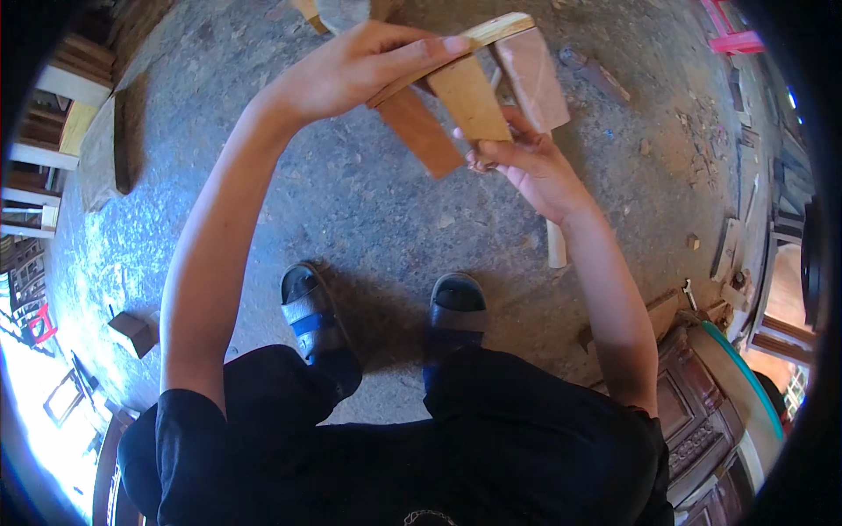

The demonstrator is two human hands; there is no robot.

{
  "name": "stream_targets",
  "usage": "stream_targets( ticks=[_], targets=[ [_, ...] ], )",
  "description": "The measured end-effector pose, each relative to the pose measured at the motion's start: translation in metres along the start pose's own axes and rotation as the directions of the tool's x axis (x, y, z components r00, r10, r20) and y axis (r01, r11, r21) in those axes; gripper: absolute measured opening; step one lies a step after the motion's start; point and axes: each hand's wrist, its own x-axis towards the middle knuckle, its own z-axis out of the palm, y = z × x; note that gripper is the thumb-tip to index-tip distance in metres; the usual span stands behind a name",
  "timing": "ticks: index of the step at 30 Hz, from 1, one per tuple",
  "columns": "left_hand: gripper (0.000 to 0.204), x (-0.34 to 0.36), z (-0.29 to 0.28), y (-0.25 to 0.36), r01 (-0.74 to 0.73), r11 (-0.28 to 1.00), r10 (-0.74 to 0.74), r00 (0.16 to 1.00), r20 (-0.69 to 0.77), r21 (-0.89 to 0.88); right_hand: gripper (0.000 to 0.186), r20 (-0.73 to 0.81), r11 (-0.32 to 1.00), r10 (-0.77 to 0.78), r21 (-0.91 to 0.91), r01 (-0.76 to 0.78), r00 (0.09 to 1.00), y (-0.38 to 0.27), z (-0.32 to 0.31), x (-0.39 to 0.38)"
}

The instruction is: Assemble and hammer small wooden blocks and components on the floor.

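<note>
Wooden assembly [478, 92] held up in the upper centre of the frame, above a grey concrete floor [351, 202]. It consists of several flat offcuts: a pale strip along the top, a tan block in the middle, a reddish-brown slat angled down to the left, and a pinkish block at the right.

Left hand [351, 70], upper centre: fingers extended and close together, laid over the top strip, with the thumb apparently underneath, so the strip is pinched from above. Right hand [531, 167], just below and right of the pieces: fingers curled around the lower ends of the blocks, clamped on them from beneath.

Handling, as a judgement: the pieces look light, stiff and dry, with sawn faces that offer good friction. Whether they are joined or merely stacked cannot be told, so grip is best taken across the flat faces, top and bottom together, to prevent sliding apart. Corners may be sharp or splintery.

Below, two sandals [307, 311] stand on the floor. A small wood block [132, 333] lies at lower left; carved dark furniture [693, 412] occupies the lower right.
</note>
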Motion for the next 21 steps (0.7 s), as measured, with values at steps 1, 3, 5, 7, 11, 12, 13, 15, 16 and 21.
stream_targets(
  ticks=[1,3,5,7,11,12,13,15,16,21],
  targets=[
    [0.057,-0.001,0.002,0.001,-0.012,1.000,0.012,1.000,0.002,-0.002,0.051,-0.009,1.000,-0.005,-0.007,0.005,1.000,0.000,0.003,-0.001],
    [0.056,-0.001,0.006,0.006,-0.102,0.995,0.102,0.995,0.003,-0.008,0.056,-0.078,1.000,-0.008,0.026,0.010,0.997,0.000,0.005,-0.005],
    [0.056,-0.007,0.005,0.003,-0.076,0.997,0.076,0.997,0.002,-0.006,0.059,-0.072,1.000,0.026,0.009,-0.025,0.997,0.005,0.002,-0.002],
    [0.058,-0.009,0.002,0.006,-0.063,0.998,0.062,0.997,0.036,0.009,0.061,-0.059,0.999,0.041,-0.015,-0.042,0.997,0.006,0.002,-0.001],
    [0.061,-0.008,0.002,0.008,0.002,0.998,-0.006,0.997,0.076,0.059,0.064,-0.095,1.000,0.011,-0.010,-0.012,0.995,0.003,0.008,-0.006],
    [0.062,-0.010,0.002,0.011,0.014,0.999,-0.019,0.996,0.091,0.051,0.065,-0.119,1.000,0.012,-0.005,-0.013,0.993,0.004,0.009,-0.007],
    [0.062,-0.010,0.002,0.013,0.025,0.999,-0.030,0.994,0.105,0.045,0.067,-0.145,1.000,0.011,0.000,-0.011,0.989,0.003,0.010,-0.007],
    [0.062,-0.011,0.002,0.009,0.024,1.000,-0.023,0.993,0.118,-0.009,0.074,-0.159,1.000,0.025,0.012,-0.023,0.987,0.006,0.009,-0.007],
    [0.062,-0.011,0.002,0.008,0.024,0.998,-0.016,0.991,0.130,-0.065,0.082,-0.173,0.999,0.041,0.024,-0.037,0.984,0.009,0.009,-0.007],
    [0.054,-0.010,-0.008,0.012,0.106,0.994,-0.108,0.958,0.265,0.023,0.080,-0.126,0.998,0.058,0.000,-0.059,0.990,0.020,0.015,-0.010]
  ],
)
